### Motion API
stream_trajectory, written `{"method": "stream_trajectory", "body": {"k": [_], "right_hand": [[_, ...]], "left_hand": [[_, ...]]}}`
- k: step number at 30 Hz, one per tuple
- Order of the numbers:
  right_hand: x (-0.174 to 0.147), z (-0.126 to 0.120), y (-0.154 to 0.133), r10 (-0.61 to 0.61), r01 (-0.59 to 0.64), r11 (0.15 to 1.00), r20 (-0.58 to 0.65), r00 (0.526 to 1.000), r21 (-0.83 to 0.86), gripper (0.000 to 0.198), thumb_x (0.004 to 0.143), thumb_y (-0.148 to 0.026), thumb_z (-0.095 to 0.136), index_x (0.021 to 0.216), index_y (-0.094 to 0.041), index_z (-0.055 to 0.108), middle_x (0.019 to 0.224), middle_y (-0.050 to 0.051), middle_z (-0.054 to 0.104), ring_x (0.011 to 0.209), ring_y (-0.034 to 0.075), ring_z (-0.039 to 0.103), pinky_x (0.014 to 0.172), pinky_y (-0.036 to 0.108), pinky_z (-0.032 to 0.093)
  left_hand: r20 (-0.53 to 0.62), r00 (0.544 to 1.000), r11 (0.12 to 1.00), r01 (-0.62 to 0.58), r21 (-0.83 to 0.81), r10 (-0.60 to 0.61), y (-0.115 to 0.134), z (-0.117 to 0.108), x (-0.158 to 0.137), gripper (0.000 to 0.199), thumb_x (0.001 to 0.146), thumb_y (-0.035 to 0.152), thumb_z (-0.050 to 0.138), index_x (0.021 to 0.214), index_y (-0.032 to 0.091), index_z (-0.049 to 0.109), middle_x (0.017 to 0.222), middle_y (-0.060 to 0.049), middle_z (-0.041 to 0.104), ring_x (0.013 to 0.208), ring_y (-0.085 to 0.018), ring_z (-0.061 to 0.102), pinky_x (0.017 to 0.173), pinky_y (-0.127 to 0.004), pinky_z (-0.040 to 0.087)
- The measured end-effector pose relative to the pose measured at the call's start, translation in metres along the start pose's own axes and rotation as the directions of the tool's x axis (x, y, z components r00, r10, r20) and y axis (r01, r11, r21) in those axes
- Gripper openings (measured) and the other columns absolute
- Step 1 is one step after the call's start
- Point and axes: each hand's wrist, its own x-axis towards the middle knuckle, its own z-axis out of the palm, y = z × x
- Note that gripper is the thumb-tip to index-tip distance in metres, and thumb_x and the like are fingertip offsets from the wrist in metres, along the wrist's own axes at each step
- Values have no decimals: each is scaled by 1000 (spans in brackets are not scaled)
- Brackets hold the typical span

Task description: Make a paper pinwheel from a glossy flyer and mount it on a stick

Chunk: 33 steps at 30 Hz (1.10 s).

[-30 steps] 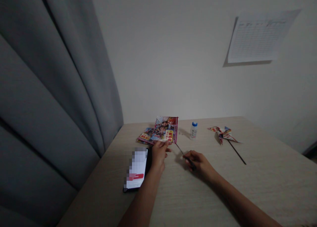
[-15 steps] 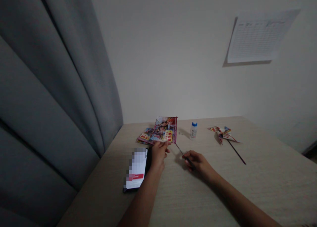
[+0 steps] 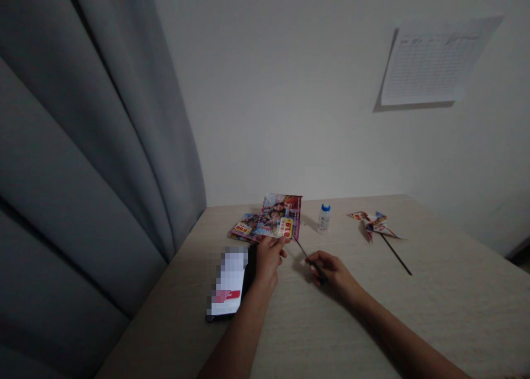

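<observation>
My left hand (image 3: 271, 255) pinches the lower edge of a colourful printed paper sheet (image 3: 276, 209), which tilts up toward me. A yellow price patch marks its lower right part. My right hand (image 3: 331, 271) is closed around the black handle of a thin-bladed tool (image 3: 307, 255); whether it is a knife or scissors I cannot tell. Its tip is at the sheet's lower right corner. More printed paper (image 3: 244, 227) lies on the table behind and left of the held sheet, which partly covers it.
A phone (image 3: 229, 279) with a lit screen lies beside my left forearm. A small white bottle with a blue cap (image 3: 324, 220) stands behind my right hand. Farther right lies a paper pinwheel (image 3: 375, 224) on a black stick. A grey curtain (image 3: 136, 119) hangs at the left.
My left hand and the held sheet have shifted slightly to the right. The tool's tip stays near the sheet's corner, and my right hand has hardly moved.
</observation>
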Motion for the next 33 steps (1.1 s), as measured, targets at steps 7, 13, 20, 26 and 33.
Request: {"method": "stream_trajectory", "body": {"k": [7, 13, 20, 26, 33], "right_hand": [[0, 0, 0, 6, -6, 1000, 4, 1000, 4, 42, 75, -53, 77, 94, -19, 63, 63, -5, 55, 53, 11, 49, 53, 26, 35], [0, 2, 0, 28, -28, 999, -9, 1000, 35, 42, 72, -52, 79, 95, -20, 64, 63, -5, 55, 53, 10, 48, 52, 25, 34], [-2, 2, -5, 29, -29, 999, -13, 999, -15, 45, 72, -56, 78, 95, -19, 64, 62, -5, 56, 52, 10, 48, 51, 25, 33], [-3, 3, -9, 34, -34, 999, -7, 999, 20, 47, 69, -55, 80, 93, -18, 64, 62, -6, 53, 51, 10, 48, 51, 25, 32], [-1, 4, -8, 19, -18, 999, -24, 1000, 36, 47, 69, -56, 81, 93, -19, 64, 62, -6, 51, 51, 10, 47, 50, 25, 33]], "left_hand": [[0, 1000, 1000, -3, -6, 3, 1, -1, 0, 41, 62, 45, 84, 88, 16, 70, 87, -8, 77, 45, -4, 48, 41, -16, 20], [2, 1000, 1000, 0, -7, 0, 1, -1, 0, 41, 63, 46, 84, 87, 16, 70, 86, -8, 77, 45, -4, 48, 41, -16, 21], [1, 1000, 1000, 5, -7, -5, 1, -2, 1, 43, 61, 46, 85, 87, 16, 69, 86, -7, 77, 44, -4, 48, 41, -16, 21], [11, 1000, 1000, -1, -10, 1, 0, -2, 3, 42, 62, 46, 84, 87, 16, 69, 85, -7, 76, 42, -3, 45, 40, -16, 20], [28, 1000, 1000, -3, 6, 3, -1, -1, 1, 37, 63, 43, 82, 84, 15, 68, 84, -8, 77, 42, -3, 44, 40, -16, 21]]}}
